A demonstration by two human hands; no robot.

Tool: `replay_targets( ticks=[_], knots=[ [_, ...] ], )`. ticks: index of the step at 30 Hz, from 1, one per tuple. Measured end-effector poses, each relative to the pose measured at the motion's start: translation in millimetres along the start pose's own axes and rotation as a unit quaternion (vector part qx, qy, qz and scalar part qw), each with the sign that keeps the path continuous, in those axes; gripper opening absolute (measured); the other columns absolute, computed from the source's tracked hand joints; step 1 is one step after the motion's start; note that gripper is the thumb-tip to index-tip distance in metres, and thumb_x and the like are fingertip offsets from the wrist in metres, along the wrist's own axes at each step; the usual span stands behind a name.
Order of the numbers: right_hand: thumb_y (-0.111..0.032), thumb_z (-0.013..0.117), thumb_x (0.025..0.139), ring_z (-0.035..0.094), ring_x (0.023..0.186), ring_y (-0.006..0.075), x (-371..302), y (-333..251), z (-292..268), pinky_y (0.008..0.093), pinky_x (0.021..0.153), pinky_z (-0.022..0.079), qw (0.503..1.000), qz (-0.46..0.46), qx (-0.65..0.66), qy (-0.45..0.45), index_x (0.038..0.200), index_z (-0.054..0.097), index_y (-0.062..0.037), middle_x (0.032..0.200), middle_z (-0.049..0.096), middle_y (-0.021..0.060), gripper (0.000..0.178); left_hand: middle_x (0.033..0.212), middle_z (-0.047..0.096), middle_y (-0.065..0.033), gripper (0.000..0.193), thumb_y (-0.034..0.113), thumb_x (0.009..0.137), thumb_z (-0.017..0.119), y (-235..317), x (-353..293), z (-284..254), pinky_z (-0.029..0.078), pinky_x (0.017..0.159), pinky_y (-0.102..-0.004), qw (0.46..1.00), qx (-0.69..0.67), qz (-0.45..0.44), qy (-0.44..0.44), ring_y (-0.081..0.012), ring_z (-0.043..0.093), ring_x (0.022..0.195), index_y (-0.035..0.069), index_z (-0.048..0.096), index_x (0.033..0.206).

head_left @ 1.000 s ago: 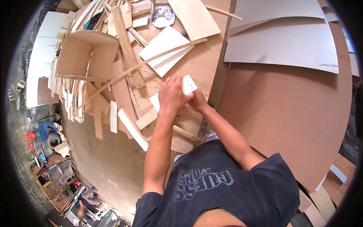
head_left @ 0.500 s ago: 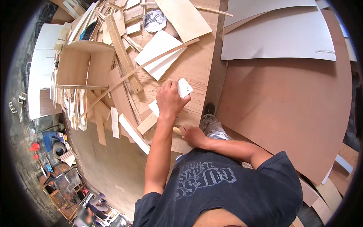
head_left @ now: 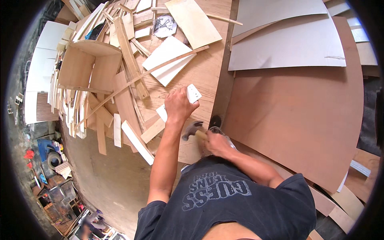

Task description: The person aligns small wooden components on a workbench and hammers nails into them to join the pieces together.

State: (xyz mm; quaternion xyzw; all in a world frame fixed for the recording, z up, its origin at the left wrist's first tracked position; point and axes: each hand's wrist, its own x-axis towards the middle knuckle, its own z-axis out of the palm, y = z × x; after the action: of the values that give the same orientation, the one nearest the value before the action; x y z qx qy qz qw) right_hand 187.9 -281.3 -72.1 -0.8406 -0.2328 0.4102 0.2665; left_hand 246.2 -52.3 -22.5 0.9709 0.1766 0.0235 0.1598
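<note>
My left hand [head_left: 179,105] is closed over a short white strip of board [head_left: 194,93] on the wooden worktable. One end, marked with small dark dots, shows beyond the fingers; a white part also shows on the hand's other side, and the middle is hidden under the palm. My right hand [head_left: 217,144] grips a claw hammer [head_left: 192,130] by its pale handle. The hammer's dark head is over the table's near right edge, apart from the white strip and slightly blurred.
Beyond my left hand lie a white panel [head_left: 168,62], a long thin wooden strip [head_left: 140,76] and a clear bag of dark nails or screws [head_left: 165,26]. An open wooden box [head_left: 90,66] stands among offcuts at left. Large brown sheets [head_left: 292,120] lean at right.
My right hand has moved slightly right, and the hammer has come up into view. My left hand still holds the white strip. The whole view has shifted a little.
</note>
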Motion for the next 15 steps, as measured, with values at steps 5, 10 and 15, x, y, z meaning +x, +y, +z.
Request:
replay_targets(
  ticks=[5,10,15],
  knots=[
    [-0.050,0.055,0.108,0.068,0.081,0.0494,-10.3,28.3,-56.9,0.0543,0.072,0.054,0.984,0.011,0.141,0.104,0.110,0.062,-0.0046,0.083,0.071,0.0266,0.046,0.103,0.077,-0.0138,0.057,0.032,0.068,0.088,2.4,-2.3,-3.9,0.056,0.093,-0.0453,1.000,0.007,-0.022,-0.012,-0.0320,0.074,0.099,0.005,0.073,0.117],
    [-0.049,0.048,0.113,0.061,0.058,0.0207,-2.0,-2.9,-108.8,0.0361,0.055,0.048,0.915,0.005,0.390,0.101,0.097,0.060,-0.0031,0.068,0.062,0.0074,0.050,0.104,0.076,-0.0138,0.060,0.031,0.067,0.089,4.0,-1.7,-2.1,0.056,0.093,-0.0443,1.000,-0.001,-0.009,-0.004,-0.0328,0.073,0.098,0.006,0.073,0.119],
    [-0.046,0.052,0.113,0.057,0.057,0.0116,29.4,-14.5,-116.2,0.0321,0.055,0.047,0.919,-0.053,0.377,0.099,0.104,0.063,-0.0029,0.068,0.059,0.0039,0.045,0.105,0.076,-0.0131,0.061,0.030,0.067,0.090,10.2,-3.6,-7.4,0.056,0.093,-0.0440,1.000,-0.013,-0.024,-0.004,-0.0323,0.073,0.099,0.007,0.073,0.121]
  ],
)
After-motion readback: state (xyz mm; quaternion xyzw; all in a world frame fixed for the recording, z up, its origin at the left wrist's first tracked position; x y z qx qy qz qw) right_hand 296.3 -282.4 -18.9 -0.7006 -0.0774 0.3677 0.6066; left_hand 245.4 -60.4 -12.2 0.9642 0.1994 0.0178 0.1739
